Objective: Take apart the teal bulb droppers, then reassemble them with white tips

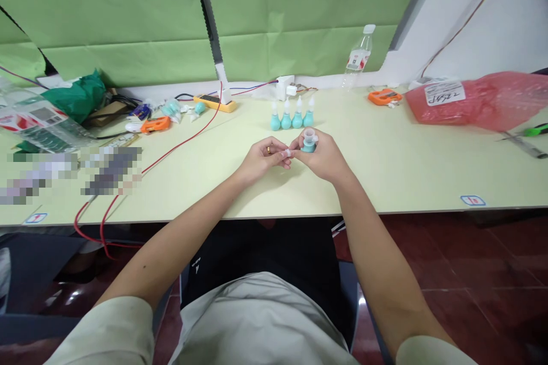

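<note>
My right hand [324,155] grips a teal rubber bulb [308,146] with a clear open collar on top, held just above the pale table [385,177]. My left hand [263,158], a ring on one finger, pinches a small white tip [287,152] right beside the bulb. Both hands meet at the table's middle. Behind them stands a row of several finished teal bulbs with white nozzles [291,115].
A clear water bottle [358,58] stands at the back. Orange cutters [385,96] [156,124], a yellow power strip [214,102], a red cable [171,151], a pink plastic bag [483,101], a green bag [79,96] and bagged parts [173,108] lie around.
</note>
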`<action>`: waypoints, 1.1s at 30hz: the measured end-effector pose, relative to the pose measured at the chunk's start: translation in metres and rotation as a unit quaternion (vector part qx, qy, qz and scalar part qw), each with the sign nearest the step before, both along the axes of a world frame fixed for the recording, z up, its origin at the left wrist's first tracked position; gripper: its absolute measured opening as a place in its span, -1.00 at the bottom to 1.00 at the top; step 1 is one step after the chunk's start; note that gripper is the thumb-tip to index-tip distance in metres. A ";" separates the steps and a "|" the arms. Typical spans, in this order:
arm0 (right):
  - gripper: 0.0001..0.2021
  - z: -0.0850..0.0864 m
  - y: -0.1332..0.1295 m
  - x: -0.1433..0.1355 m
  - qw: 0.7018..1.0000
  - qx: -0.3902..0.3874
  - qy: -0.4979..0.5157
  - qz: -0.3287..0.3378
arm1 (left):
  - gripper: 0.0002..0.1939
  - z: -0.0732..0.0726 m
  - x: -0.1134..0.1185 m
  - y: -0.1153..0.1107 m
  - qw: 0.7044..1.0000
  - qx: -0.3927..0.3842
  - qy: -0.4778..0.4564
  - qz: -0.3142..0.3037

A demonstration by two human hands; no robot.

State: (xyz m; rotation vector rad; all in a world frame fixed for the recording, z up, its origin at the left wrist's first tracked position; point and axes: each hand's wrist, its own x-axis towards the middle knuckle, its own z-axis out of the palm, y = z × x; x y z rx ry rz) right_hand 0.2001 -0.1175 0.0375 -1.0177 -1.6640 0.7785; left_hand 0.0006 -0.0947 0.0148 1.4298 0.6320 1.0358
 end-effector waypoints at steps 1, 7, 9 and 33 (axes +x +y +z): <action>-0.76 0.000 0.000 0.000 1.000 -0.008 0.010 0.005 | -0.53 0.000 0.000 0.000 1.000 -0.001 0.000 -0.004; -0.65 0.005 -0.002 0.004 0.994 -0.063 0.085 0.034 | -0.56 -0.002 -0.002 0.001 1.000 0.001 -0.006 -0.029; -0.61 0.006 -0.002 0.006 0.991 -0.077 0.097 0.046 | -0.57 -0.002 -0.002 0.001 0.999 0.005 -0.006 -0.039; -0.82 0.003 0.105 -0.007 0.914 0.024 -0.404 -0.035 | -0.87 -0.009 -0.018 0.031 0.933 0.121 0.028 0.337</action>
